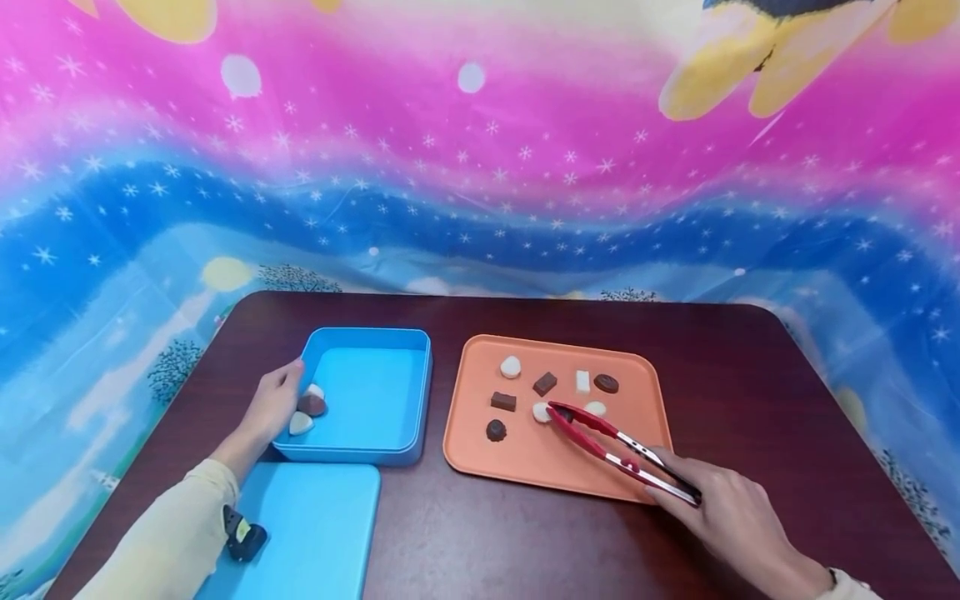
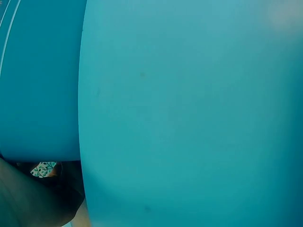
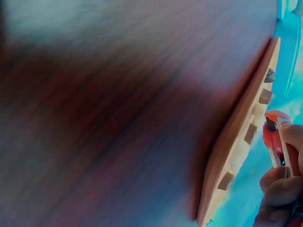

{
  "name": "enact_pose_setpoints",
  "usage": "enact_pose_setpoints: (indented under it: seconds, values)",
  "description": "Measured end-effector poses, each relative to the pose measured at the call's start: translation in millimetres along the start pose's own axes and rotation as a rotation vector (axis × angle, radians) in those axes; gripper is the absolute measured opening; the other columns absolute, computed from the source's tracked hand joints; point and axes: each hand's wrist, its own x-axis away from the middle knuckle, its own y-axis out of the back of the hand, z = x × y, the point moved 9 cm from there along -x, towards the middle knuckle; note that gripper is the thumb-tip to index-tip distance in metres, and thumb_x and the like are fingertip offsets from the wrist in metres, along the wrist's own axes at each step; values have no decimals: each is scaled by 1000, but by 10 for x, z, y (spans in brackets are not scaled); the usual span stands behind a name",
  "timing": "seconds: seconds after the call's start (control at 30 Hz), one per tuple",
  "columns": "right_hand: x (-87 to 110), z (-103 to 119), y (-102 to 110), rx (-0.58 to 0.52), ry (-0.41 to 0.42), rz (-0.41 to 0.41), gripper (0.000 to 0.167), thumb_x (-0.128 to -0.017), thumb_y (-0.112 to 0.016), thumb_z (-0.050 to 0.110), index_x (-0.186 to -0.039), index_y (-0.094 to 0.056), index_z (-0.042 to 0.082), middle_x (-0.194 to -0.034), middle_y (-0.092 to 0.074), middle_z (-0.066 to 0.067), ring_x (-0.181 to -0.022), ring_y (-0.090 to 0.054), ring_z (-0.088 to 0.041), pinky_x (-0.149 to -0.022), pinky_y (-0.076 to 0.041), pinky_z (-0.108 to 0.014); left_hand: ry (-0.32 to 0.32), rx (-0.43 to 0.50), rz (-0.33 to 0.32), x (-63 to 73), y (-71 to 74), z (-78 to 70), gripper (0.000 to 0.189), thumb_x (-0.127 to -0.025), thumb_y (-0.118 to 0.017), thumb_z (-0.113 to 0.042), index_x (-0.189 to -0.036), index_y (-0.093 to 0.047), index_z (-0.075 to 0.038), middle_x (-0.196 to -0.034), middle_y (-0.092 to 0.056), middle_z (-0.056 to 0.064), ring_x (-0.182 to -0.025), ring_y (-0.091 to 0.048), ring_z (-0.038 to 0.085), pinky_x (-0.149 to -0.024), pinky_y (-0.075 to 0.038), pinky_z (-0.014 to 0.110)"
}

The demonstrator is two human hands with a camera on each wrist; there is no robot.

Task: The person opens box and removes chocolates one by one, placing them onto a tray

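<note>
My right hand (image 1: 731, 504) holds red-tipped metal tongs (image 1: 600, 450) over an orange tray (image 1: 480, 462). A dark chocolate (image 3: 271, 124) sits between the tong tips in the right wrist view. On the tray lie several chocolates, among them a dark round one (image 1: 496, 430), a brown bar (image 1: 503, 402), a white bar (image 1: 582, 381) and a white cone-shaped one (image 1: 511, 367). At the left, my left hand (image 1: 272, 404) grips the side wall of an open blue box (image 1: 375, 392), thumb at the rim. Inside its left side are a brown piece (image 1: 312, 405) and white pieces (image 1: 301, 424).
A flat blue lid (image 1: 322, 525) lies in front of the box, under my left forearm. All stand on a dark brown table (image 1: 450, 542). A colourful patterned cloth (image 1: 480, 167) hangs behind and beside the table.
</note>
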Motion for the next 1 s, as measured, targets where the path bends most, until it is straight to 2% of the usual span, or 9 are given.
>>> enact_pose_setpoints:
  seconds: [0.23,0.3,0.5,0.57,0.67,0.77,0.87,0.93,1.0]
  values:
    - [71,-103,-18,81,9,-6,52,-79,-83,48,-124,-74,25,-76,-66,14,-58,-40,0,-49,-32,-26,-18,3,-3,4,-3,-22,75,-108,-14,-55,-162,-11,-3,-166,-18,29,-152,-19,52,-119,-21,72]
    - [79,-115,-27,97,16,-9,51,-79,-83,49,-123,-75,24,-73,-63,15,-57,-38,0,-49,-32,-26,-21,6,-5,5,7,-28,75,-108,-14,-55,-162,-10,-3,-166,-18,29,-152,-19,53,-119,-20,73]
    - [71,-196,-81,59,-54,72,68,-78,-79,60,-130,-71,16,-91,-77,-2,-64,-53,-8,-51,-40,-32,-26,10,-2,3,4,-33,75,-108,-15,-55,-162,-9,-4,-167,-15,27,-153,-16,51,-120,-18,72]
    - [71,-206,-72,38,-66,72,73,-75,-80,62,-130,-70,15,-97,-78,-7,-66,-56,-10,-51,-41,-33,-28,5,-1,7,3,-31,74,-108,-15,-54,-162,-9,-3,-167,-14,27,-153,-15,51,-121,-18,71]
    - [67,-179,-33,27,-52,24,75,-71,-84,61,-130,-71,16,-82,-73,1,-61,-47,-6,-51,-36,-29,-33,0,-1,16,2,-37,74,-108,-15,-54,-162,-9,-3,-167,-15,28,-153,-15,51,-121,-19,71]
    - [41,-134,16,12,-31,-46,77,-67,-88,58,-130,-71,16,-65,-51,13,-58,-34,-1,-51,-28,-24,-35,4,-1,15,4,-49,74,-109,-15,-54,-162,-9,-3,-167,-14,27,-153,-15,51,-121,-18,71]
    - [-12,-90,40,-4,-28,-64,82,-66,-88,60,-132,-69,15,-62,-35,14,-58,-31,0,-53,-25,-23,-34,7,-3,6,8,-51,74,-108,-15,-54,-162,-8,-2,-167,-14,28,-153,-15,51,-121,-18,71]
    - [-56,-62,37,-30,-41,-38,84,-68,-86,61,-134,-67,15,-62,-37,13,-59,-33,-1,-54,-27,-24,-33,9,-3,1,9,-45,74,-109,-15,-54,-162,-8,-3,-167,-14,28,-153,-15,51,-121,-18,71]
    - [-99,-25,28,-49,-58,3,86,-69,-84,64,-137,-64,16,-65,-46,12,-62,-39,-2,-56,-31,-26,-35,8,-2,5,3,-41,74,-109,-15,-53,-162,-8,-2,-167,-14,28,-153,-15,51,-121,-18,71]
